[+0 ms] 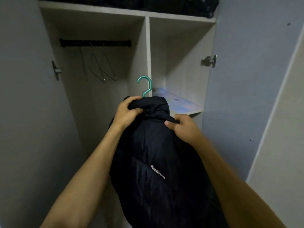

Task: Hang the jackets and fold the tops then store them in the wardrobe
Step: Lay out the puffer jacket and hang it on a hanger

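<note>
1. While the wardrobe (148, 46) stands open across the whole upper half of the frame, both doors are swung wide and the person faces the divider between its two bays.
2. Centre and lower frame, the black jacket (156, 153) hangs heavy between both arms, collar up, a small white logo showing on its front.
3. Upper left bay holds the dark hanging rail (95, 42), with a few thin wire hangers (100, 68) dangling from it and free rail on either side of them.
4. Right of centre sits the shelf (184, 102) with a pale patterned liner; it carries no folded tops that I can see.
5. Left hand (127, 109), its grip clamped on the collar bunched just under the hook, carries the load.
6. Right hand (182, 125), grip pinched shut on a fold of fabric at the jacket's shoulder, looks to be seating the cloth on the hanger.
7. Poking up from the collar at mid-frame, the teal hanger (145, 86) shows only its hook; the arms are hidden inside the jacket.
8. Risk from here, as I judge it: a shoulder not fully seated could slide off on the lift to the rail, and the hook faces left, so a careless swing could snag the wire hangers or miss the bar.
</note>
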`<control>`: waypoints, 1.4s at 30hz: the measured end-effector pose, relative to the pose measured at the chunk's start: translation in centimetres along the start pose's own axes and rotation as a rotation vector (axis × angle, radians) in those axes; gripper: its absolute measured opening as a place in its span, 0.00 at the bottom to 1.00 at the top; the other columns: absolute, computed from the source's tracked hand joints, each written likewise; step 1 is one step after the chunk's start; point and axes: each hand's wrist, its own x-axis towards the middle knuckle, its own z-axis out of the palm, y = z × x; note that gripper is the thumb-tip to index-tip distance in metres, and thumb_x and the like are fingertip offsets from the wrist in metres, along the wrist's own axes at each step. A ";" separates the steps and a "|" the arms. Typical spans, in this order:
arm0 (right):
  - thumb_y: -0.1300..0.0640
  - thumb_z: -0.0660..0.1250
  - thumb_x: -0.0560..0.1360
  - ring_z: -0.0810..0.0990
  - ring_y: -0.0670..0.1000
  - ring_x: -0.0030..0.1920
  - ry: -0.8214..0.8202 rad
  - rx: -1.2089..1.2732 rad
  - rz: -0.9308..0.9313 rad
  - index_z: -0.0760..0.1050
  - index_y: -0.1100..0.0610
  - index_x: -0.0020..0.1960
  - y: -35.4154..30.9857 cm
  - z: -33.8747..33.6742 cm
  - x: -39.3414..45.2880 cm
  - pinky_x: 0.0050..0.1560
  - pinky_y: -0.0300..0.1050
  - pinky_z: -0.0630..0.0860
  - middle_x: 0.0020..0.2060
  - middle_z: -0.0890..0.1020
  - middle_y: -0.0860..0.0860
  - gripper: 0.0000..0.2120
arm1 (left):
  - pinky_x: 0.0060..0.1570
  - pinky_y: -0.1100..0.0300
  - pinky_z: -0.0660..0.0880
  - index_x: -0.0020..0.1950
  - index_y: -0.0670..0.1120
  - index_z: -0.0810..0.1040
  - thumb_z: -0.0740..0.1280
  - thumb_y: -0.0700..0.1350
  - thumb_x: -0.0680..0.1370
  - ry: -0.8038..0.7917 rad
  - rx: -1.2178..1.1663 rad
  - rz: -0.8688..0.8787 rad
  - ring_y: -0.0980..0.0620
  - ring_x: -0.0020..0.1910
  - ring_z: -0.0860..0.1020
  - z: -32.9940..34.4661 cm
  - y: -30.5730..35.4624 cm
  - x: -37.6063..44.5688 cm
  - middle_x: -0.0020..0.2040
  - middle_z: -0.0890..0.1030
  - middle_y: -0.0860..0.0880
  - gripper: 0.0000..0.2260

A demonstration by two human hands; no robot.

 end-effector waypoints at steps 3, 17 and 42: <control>0.52 0.68 0.78 0.73 0.49 0.35 -0.049 -0.006 -0.022 0.69 0.56 0.36 -0.5 -0.3 3.2 0.34 0.41 0.67 0.32 0.73 0.49 0.15 | 0.53 0.67 0.75 0.54 0.48 0.81 0.67 0.29 0.73 0.049 -0.023 -0.116 0.54 0.53 0.79 -1.4 0.4 3.0 0.51 0.83 0.52 0.17; 0.51 0.65 0.79 0.79 0.56 0.48 -0.091 -0.019 -0.015 0.76 0.63 0.47 -2.9 2.2 13.4 0.50 0.48 0.76 0.45 0.81 0.55 0.13 | 0.51 0.52 0.72 0.61 0.45 0.76 0.66 0.51 0.77 0.242 0.951 -0.102 0.41 0.56 0.77 -2.8 -0.7 16.9 0.57 0.80 0.44 0.15; 0.53 0.61 0.82 0.71 0.49 0.37 0.040 0.069 -0.123 0.69 0.57 0.41 -13.9 9.6 28.4 0.39 0.42 0.69 0.37 0.72 0.49 0.12 | 0.42 0.56 0.74 0.67 0.43 0.69 0.67 0.50 0.77 0.128 0.965 -0.333 0.42 0.53 0.78 -11.2 -7.3 26.3 0.58 0.77 0.41 0.21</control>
